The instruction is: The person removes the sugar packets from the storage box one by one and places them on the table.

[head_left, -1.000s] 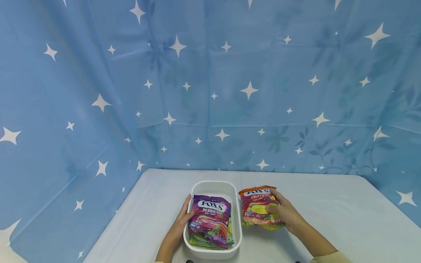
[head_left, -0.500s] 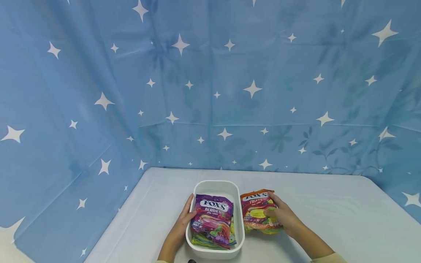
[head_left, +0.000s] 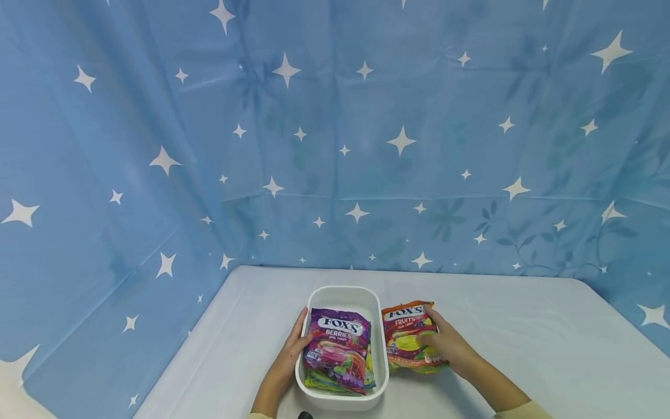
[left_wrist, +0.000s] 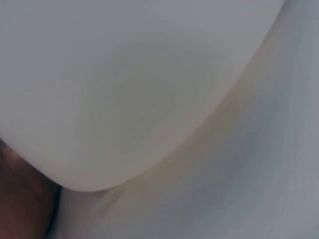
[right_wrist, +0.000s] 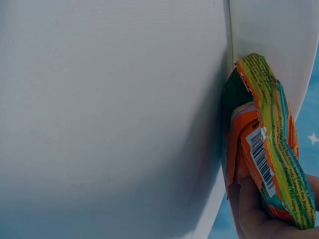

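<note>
A white plastic tub [head_left: 353, 298] stands on the table. My left hand [head_left: 288, 356] grips its left wall, fingers outside and thumb over the rim. Inside lies a purple bag of berry candies [head_left: 339, 352], with a green and yellow bag [head_left: 327, 383] partly hidden under it. My right hand [head_left: 451, 344] holds an orange and red bag of fruit candies [head_left: 405, 331] close along the tub's right wall. In the right wrist view, this candy bag [right_wrist: 269, 144] shows its crimped edge and barcode, with fingers [right_wrist: 251, 209] round its lower end. The left wrist view is mostly the tub's side [left_wrist: 149, 89].
A white cloth covers the table [head_left: 502, 314], which stretches away to the right. Behind and to the left hangs a blue curtain [head_left: 335, 174] with white stars. A small dark object [head_left: 305, 415] shows at the bottom edge, just before the tub.
The fruit candy bag in my right hand has come down slightly and closer to the tub's right wall. My left hand keeps its hold on the tub. The head view has shifted a little.
</note>
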The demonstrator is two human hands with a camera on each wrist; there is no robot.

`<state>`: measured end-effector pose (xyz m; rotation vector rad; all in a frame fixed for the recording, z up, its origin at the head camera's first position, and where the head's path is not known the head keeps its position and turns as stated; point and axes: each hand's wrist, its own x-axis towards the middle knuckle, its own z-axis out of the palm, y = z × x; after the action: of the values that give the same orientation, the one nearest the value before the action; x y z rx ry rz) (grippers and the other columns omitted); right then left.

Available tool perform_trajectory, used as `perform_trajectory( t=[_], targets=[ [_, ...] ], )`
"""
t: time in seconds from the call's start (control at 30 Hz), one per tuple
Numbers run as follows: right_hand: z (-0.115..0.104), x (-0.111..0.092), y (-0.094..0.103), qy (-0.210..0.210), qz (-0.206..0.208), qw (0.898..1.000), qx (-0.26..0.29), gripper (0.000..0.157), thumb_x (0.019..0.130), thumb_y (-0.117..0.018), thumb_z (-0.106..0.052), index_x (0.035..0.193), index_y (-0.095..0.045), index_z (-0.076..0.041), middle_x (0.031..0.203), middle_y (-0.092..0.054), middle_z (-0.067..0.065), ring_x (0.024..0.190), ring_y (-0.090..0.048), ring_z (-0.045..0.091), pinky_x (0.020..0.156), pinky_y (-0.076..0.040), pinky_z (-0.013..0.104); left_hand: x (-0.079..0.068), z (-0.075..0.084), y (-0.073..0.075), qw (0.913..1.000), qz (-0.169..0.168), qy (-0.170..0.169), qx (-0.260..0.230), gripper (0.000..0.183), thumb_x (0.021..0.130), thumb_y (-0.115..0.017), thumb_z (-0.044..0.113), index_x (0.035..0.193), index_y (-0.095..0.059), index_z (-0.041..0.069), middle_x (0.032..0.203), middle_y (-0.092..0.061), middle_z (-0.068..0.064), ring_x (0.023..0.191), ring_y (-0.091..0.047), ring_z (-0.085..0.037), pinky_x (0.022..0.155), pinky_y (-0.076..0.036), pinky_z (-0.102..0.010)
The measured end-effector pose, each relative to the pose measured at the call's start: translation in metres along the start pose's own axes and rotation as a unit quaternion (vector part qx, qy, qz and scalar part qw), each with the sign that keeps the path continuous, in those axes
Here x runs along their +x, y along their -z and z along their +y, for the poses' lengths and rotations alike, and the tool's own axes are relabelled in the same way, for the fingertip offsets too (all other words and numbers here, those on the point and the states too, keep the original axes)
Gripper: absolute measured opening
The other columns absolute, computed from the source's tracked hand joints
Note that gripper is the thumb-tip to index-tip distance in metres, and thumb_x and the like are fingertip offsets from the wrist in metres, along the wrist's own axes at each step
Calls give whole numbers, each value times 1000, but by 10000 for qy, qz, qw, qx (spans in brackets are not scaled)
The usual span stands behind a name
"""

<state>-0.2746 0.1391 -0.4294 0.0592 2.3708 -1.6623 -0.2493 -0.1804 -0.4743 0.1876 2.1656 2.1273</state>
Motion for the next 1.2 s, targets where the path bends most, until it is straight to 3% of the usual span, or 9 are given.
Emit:
perform_trajectory(
  t=[0.3,0.53,0.73,0.8,0.9,0.97,1.2],
  targets=[
    [2,1,2,-109,-150,9998,109,81,84,-58,-10,147,-8,-11,134,-33,30,89,-57,23,72,-53,34,-1,2,0,10000,20,14,5,67,94,-41,28,148,-2,23,154,9,-8,139,13,-37,106,7,-62],
    [3,1,3,-191,-185,9993,-248,82,83,-60,-16,147,-8,-10,141,-23,29,107,-47,34,80,-46,39,-1,0,0,10000,44,9,-14,67,93,-42,27,148,-3,22,154,9,-10,139,13,-37,107,7,-61],
    [6,1,6,-152,-310,9991,-253,82,84,-60,-20,147,-8,-8,137,-32,28,104,-51,31,80,-47,41,0,0,1,10000,52,-33,20,68,93,-43,27,148,-4,21,154,8,-9,139,14,-36,107,8,-61],
    [8,1,8,-243,-364,9987,-277,83,84,-59,-22,147,-7,-8,139,-28,29,109,-48,36,87,-44,49,0,0,1,10000,51,-37,23,68,93,-43,26,148,-4,20,154,8,-10,139,14,-36,107,8,-60],
    [12,1,10,-344,-432,9975,-433,85,86,-58,-25,146,-3,-4,143,-15,32,121,-33,46,96,-30,62,-1,1,0,10000,42,-57,43,68,93,-43,26,148,-4,20,154,8,-10,139,14,-36,107,9,-61],
    [15,1,10,-395,-421,9971,-488,85,85,-58,-25,146,-3,-4,144,-10,33,126,-24,50,100,-22,66,-1,2,0,10000,22,-65,33,68,93,-43,26,148,-4,21,154,9,-10,139,14,-36,107,9,-61],
    [22,4,11,-342,-408,9965,-649,81,87,-56,-18,146,-3,-5,144,-5,34,129,-10,54,101,-13,70,-1,1,1,10000,20,-71,44,68,93,-43,27,148,-4,22,154,8,-11,139,14,-37,107,8,-61]
  ],
)
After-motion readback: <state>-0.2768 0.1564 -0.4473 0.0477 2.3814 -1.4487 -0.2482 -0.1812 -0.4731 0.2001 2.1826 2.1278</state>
